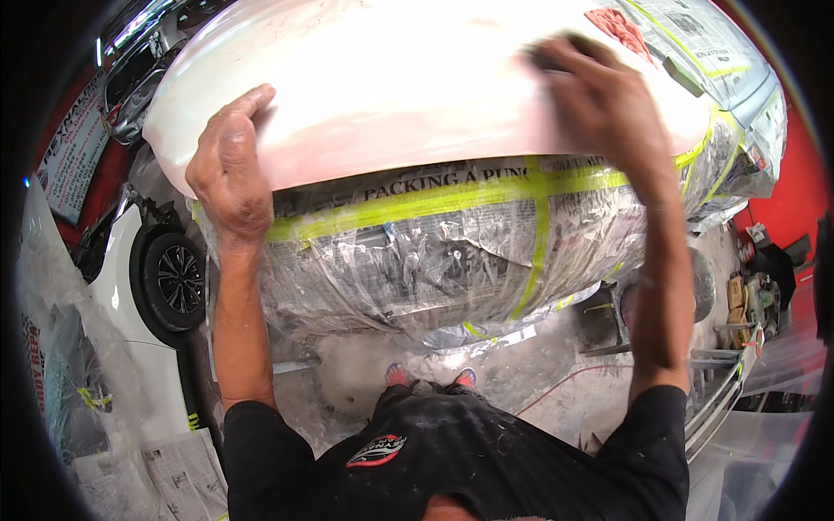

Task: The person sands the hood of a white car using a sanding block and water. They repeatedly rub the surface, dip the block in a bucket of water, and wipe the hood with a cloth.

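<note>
A pale, pinkish-white car hood (pixel 391 104) spreads across the top of the view, washed out by glare. My left hand (pixel 233 165) rests on its near left edge, empty, with the fingers extended. Over the right part of the hood is my right hand (pixel 599 100), smeared by motion. Its fingers press on something dark and small whose kind the blur hides. Beneath the hood's edge, newspaper masking (pixel 408 260) wraps the car's front, held by strips of yellow-green tape (pixel 382 211) and partly covered with clear plastic.
A crumpled reddish cloth (pixel 618 31) lies at the far right of the hood. To the left stands a white car with a black wheel (pixel 174 280). A metal frame (pixel 721 391) and assorted items sit at the right. Below me is a dusty concrete floor (pixel 347 373).
</note>
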The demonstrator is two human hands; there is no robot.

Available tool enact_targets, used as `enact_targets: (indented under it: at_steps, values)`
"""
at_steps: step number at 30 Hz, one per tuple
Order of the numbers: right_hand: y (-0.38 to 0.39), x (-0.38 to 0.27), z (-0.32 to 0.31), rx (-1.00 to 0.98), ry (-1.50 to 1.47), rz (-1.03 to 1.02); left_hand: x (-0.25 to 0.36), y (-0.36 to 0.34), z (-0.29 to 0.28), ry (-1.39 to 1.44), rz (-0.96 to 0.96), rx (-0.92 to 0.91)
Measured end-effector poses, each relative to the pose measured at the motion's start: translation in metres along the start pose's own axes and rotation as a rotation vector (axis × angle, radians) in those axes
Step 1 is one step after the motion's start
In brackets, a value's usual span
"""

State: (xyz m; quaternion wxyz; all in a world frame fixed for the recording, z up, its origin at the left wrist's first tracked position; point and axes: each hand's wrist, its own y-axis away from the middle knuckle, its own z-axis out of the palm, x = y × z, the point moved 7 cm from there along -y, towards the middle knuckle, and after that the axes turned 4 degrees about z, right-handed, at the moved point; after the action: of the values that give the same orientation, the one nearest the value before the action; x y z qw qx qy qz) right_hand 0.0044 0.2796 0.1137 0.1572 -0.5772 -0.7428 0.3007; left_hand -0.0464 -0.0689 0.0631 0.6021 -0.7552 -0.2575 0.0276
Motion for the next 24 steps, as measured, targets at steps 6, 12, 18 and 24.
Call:
enact_targets:
  at_steps: [6, 12, 18, 24]
  values:
    - [-0.019, -0.157, 0.057, 0.114, 0.078, -0.327, -0.014, 0.001, -0.016, 0.11, -0.106, 0.03]
    - [0.004, 0.014, -0.01, 0.063, 0.045, -0.136, -0.029, -0.005, -0.019, -0.205, -0.003, -0.167]
    - [-0.075, -0.003, 0.03, -0.279, 0.012, -0.255, -0.028, -0.007, -0.012, -0.231, 0.051, -0.16]
    - [-0.007, -0.059, 0.005, -0.208, 0.058, -0.277, -0.019, -0.004, -0.013, -0.364, 0.082, -0.208]
